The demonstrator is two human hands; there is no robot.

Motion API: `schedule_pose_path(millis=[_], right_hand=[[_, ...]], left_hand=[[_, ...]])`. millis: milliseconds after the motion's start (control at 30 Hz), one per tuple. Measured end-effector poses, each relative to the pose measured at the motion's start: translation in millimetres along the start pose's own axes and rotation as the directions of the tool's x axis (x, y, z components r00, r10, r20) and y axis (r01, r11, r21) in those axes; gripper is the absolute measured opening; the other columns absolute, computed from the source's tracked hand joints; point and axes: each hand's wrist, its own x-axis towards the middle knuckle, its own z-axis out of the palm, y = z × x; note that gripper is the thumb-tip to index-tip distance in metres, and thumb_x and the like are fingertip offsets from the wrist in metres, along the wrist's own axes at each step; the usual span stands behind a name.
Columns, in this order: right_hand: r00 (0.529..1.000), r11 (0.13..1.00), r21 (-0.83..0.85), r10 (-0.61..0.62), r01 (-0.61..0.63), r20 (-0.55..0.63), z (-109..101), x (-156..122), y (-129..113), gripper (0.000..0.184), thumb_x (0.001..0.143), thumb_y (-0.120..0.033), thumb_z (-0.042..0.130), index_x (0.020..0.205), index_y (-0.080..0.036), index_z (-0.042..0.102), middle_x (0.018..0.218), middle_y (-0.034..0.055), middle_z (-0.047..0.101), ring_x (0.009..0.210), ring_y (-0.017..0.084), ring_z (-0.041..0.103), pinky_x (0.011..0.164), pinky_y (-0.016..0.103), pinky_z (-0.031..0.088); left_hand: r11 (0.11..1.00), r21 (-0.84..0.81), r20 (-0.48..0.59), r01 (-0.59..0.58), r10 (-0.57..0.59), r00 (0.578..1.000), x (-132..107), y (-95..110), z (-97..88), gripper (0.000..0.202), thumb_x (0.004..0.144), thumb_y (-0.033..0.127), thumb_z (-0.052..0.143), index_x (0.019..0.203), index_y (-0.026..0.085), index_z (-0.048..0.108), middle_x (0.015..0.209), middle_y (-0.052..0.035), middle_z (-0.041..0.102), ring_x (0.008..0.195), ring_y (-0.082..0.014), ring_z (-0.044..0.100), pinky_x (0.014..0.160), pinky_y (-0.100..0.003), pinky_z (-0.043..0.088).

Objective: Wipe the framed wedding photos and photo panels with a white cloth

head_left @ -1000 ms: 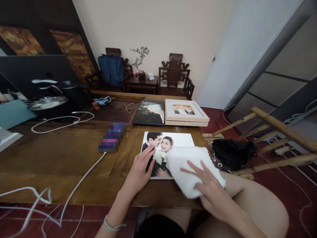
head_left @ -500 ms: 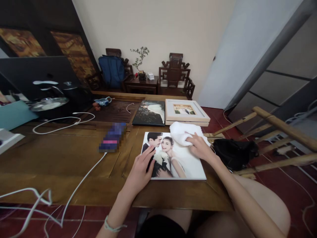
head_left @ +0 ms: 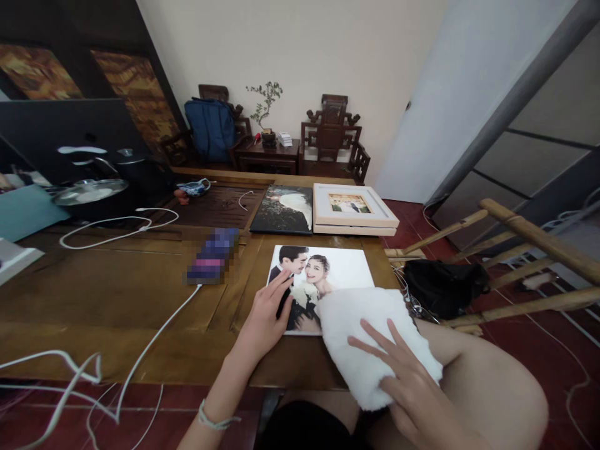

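A glossy wedding photo panel [head_left: 349,265] lies flat near the front edge of the wooden table. On its left side rests my left hand [head_left: 268,312], fingers stretched flat over the picture. A folded white towel [head_left: 354,312] covers the panel's lower right corner and hangs past the table edge toward my leg. My right hand [head_left: 405,375] is on the towel, some fingers spread across its top and the others at its lower fold. Where the thumb sits is hidden.
Behind the panel lie a dark photo panel [head_left: 281,209] and a pale framed photo [head_left: 323,209]. A phone [head_left: 213,255] with a white cable [head_left: 159,337] is to the left. A lidded pot [head_left: 94,192] stands farther left. A bamboo chair [head_left: 539,247] bears a black bag [head_left: 440,284].
My right hand has drawn the towel from the panel's upper right corner down toward me, over its lower right corner and past the table edge. My left hand has stayed in place.
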Motion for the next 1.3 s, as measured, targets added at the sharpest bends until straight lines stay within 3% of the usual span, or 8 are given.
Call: schedule_pose_path(millis=[167, 333, 433, 600, 767, 967, 1133, 1300], right_hand=[[0.998, 0.994, 0.089, 0.059, -0.059, 0.006, -1, 24, 28, 0.039, 0.052, 0.004, 0.036, 0.072, -0.019, 0.060, 0.138, 0.0071, 0.050, 0.138, 0.028, 0.026, 0.110, 0.064, 0.017], [0.989, 0.984, 0.100, 0.147, -0.150, 0.028, -1, 69, 75, 0.049, 0.055, 0.002, 0.038, 0.091, -0.017, 0.065, 0.135, 0.0162, 0.051, 0.134, 0.028, 0.034, 0.109, 0.061, 0.019], [0.986, 0.980, 0.112, 0.163, -0.167, 0.041, -5, 101, 99, 0.053, 0.057, 0.001, 0.037, 0.098, -0.018, 0.065, 0.129, 0.0136, 0.058, 0.133, 0.029, 0.036, 0.107, 0.061, 0.022], [0.981, 0.970, 0.149, 0.196, -0.192, -0.011, -9, 131, 119, 0.052, 0.059, 0.001, 0.035, 0.097, -0.019, 0.065, 0.111, 0.0090, 0.068, 0.113, 0.028, 0.058, 0.105, 0.056, 0.028], [0.989, 0.983, 0.107, 0.145, -0.146, 0.018, -2, 103, 99, 0.057, 0.057, 0.003, 0.036, 0.101, -0.018, 0.065, 0.131, 0.0112, 0.057, 0.135, 0.028, 0.034, 0.110, 0.060, 0.018], [0.999, 0.997, 0.056, 0.042, -0.044, 0.031, 1, 35, 37, 0.041, 0.058, 0.006, 0.035, 0.077, -0.019, 0.061, 0.142, 0.0053, 0.045, 0.140, 0.027, 0.018, 0.111, 0.064, 0.015], [0.997, 0.997, 0.067, -0.045, 0.041, 0.068, -4, 2, -6, 0.034, 0.054, 0.003, 0.038, 0.070, -0.019, 0.058, 0.143, 0.0048, 0.044, 0.139, 0.032, 0.019, 0.109, 0.067, 0.016], [0.994, 0.993, 0.122, -0.017, 0.003, 0.110, -10, 12, 0, 0.040, 0.054, 0.004, 0.037, 0.076, -0.019, 0.060, 0.140, 0.0059, 0.047, 0.138, 0.029, 0.024, 0.110, 0.062, 0.019]], left_hand=[[1.000, 0.000, -0.004, -0.011, 0.011, 1.000, 0, -1, -1.4, 0.038, 0.091, 0.019, 0.045, 0.129, 0.024, 0.047, 0.138, -0.0110, 0.051, 0.129, -0.0245, 0.046, 0.103, -0.048, 0.040], [1.000, -0.001, 0.008, -0.015, 0.015, 1.000, 2, -2, -1.6, 0.037, 0.092, 0.019, 0.044, 0.129, 0.024, 0.048, 0.137, -0.0111, 0.052, 0.130, -0.0244, 0.044, 0.103, -0.048, 0.040], [1.000, 0.003, 0.018, -0.010, 0.010, 1.000, 3, -3, -1.2, 0.038, 0.092, 0.019, 0.044, 0.129, 0.022, 0.047, 0.137, -0.0122, 0.051, 0.130, -0.0248, 0.044, 0.104, -0.048, 0.040], [1.000, 0.010, 0.023, -0.011, 0.010, 1.000, 3, -3, -0.3, 0.037, 0.092, 0.019, 0.043, 0.128, 0.020, 0.048, 0.137, -0.0137, 0.051, 0.130, -0.0247, 0.044, 0.103, -0.049, 0.040], [1.000, 0.002, 0.014, -0.025, 0.025, 1.000, 3, -2, 0.5, 0.039, 0.092, 0.017, 0.043, 0.130, 0.022, 0.045, 0.137, -0.0130, 0.051, 0.130, -0.0246, 0.044, 0.102, -0.049, 0.041], [1.000, 0.001, 0.005, -0.018, 0.018, 1.000, 2, -1, 0.9, 0.039, 0.092, 0.017, 0.043, 0.130, 0.023, 0.045, 0.138, -0.0119, 0.051, 0.131, -0.0237, 0.043, 0.103, -0.048, 0.040], [1.000, -0.008, 0.011, -0.009, 0.009, 1.000, 2, -2, 1.4, 0.040, 0.091, 0.017, 0.043, 0.131, 0.024, 0.045, 0.139, -0.0111, 0.049, 0.132, -0.0236, 0.042, 0.104, -0.047, 0.039], [1.000, 0.007, 0.026, -0.012, 0.011, 1.000, 2, -3, 1.5, 0.038, 0.092, 0.017, 0.042, 0.130, 0.022, 0.044, 0.139, -0.0126, 0.049, 0.132, -0.0235, 0.042, 0.104, -0.048, 0.039]])
